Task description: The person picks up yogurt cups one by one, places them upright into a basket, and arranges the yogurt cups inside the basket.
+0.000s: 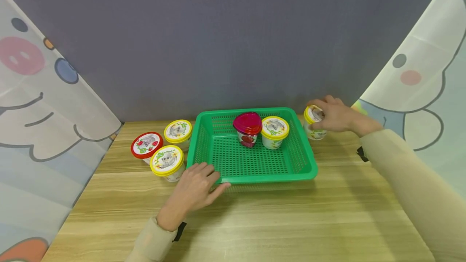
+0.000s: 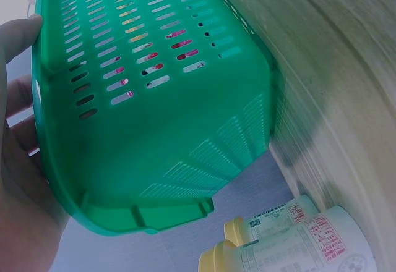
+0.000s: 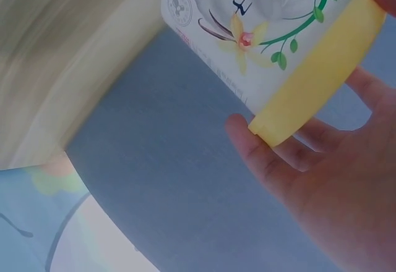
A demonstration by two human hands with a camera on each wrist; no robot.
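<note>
My left hand point(image 1: 194, 187) holds the front left corner of a green plastic basket point(image 1: 262, 179) by its rim. In the left wrist view the thumb lies along the outer side and the other fingers reach behind the rim. Just right of the basket, my right hand point(image 1: 338, 116) grips a white tub with a yellow lid point(image 1: 316, 134) by that lid. Thumb and fingers sit on opposite sides of the lid in the right wrist view. Inside the basket stand a tub with a dark pink lid point(image 1: 248, 124) and another yellow-lidded tub point(image 1: 275, 127), side by side.
Left of the basket stand a red-lidded tub point(image 1: 147, 144) and two yellow-lidded tubs, one behind point(image 1: 178, 131) and one in front point(image 1: 167, 159). A grey wall point(image 1: 233, 51) rises behind the wooden table point(image 1: 276, 221). Cartoon-printed sheets hang at both sides.
</note>
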